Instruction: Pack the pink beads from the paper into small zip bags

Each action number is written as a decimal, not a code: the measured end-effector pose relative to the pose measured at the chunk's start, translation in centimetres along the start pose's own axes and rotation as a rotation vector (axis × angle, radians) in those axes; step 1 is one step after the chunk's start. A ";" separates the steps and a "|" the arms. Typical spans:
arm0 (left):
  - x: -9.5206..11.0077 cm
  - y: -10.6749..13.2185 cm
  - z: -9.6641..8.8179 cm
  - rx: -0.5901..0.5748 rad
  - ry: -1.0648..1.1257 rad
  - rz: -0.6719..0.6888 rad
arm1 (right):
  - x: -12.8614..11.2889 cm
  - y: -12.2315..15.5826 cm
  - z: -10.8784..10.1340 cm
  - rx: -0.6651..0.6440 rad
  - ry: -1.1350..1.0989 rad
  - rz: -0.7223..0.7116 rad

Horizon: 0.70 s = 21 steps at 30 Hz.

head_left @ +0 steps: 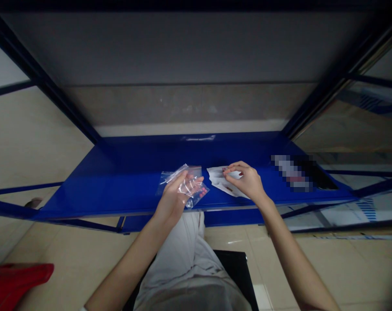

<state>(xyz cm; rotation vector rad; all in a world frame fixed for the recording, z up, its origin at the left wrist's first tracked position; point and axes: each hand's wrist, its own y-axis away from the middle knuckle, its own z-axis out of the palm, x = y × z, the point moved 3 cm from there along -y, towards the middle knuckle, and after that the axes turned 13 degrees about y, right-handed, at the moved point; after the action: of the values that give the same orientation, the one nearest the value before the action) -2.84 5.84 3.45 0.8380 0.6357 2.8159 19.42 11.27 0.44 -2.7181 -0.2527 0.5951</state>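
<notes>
Your left arm rose from the lower left, with your left hand [173, 196] turned palm toward you and its fingers closed around a clear zip bag [196, 194] of small red beads [201, 192], held over the front of a blue shelf [134, 190]. Your right arm came in from the lower right, wrist bent, and your right hand [247, 182] had its fingertips together at the edge of a crumpled white paper [220, 181] on the shelf; whether they were pinching it could not be told.
</notes>
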 end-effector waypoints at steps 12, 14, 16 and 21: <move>0.5 -0.7 -0.8 -0.020 -0.023 0.061 | 3.5 0.8 2.8 0.035 0.099 0.095; 0.5 -0.7 -0.8 -0.005 -0.008 0.023 | 3.7 0.8 2.8 0.032 0.109 0.108; 0.5 -0.8 -0.9 0.009 -0.001 -0.052 | 4.0 0.8 3.0 0.036 0.109 0.113; 1.1 -1.1 -0.7 -0.075 -0.041 -0.284 | 4.9 1.3 3.7 0.040 0.097 0.107</move>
<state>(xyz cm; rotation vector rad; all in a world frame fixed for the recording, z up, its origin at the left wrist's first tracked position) -4.13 6.80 2.96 0.7271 0.5874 2.5441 22.35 12.40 -5.04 -2.7254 -0.0711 0.4894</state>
